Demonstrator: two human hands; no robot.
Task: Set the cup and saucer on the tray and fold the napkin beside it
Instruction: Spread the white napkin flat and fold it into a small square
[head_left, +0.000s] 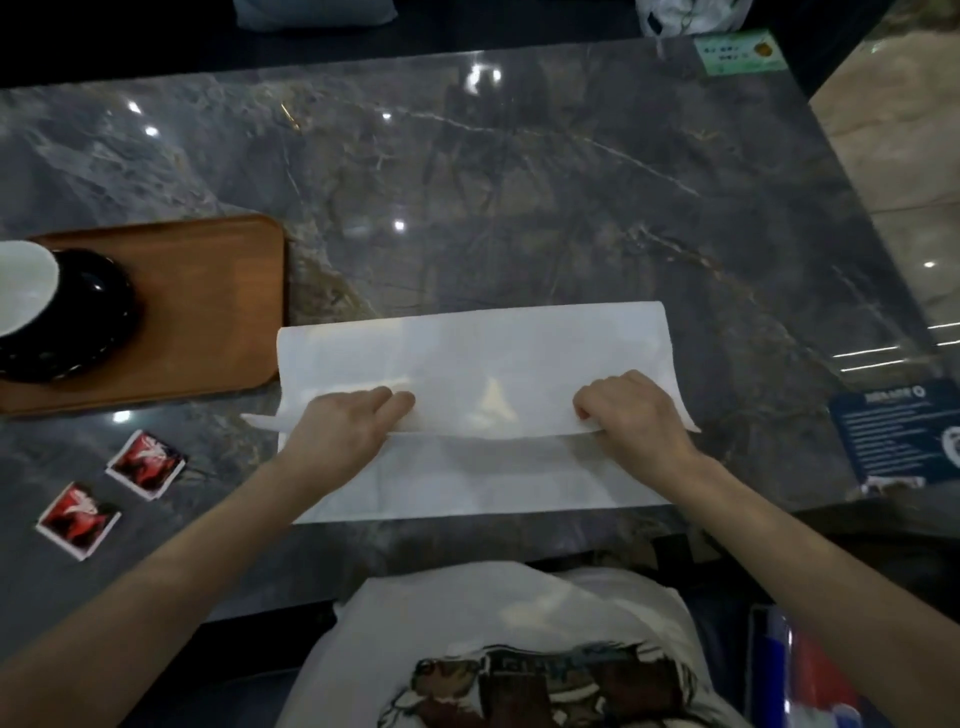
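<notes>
2 hands (348, 421) (631, 415) pinch 1 napkin (467, 358); 2 packets (147, 464).

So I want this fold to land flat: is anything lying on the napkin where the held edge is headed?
Nothing visible. Both the left hand and right hand grip the napkin edge, and its near half is bare.
</notes>
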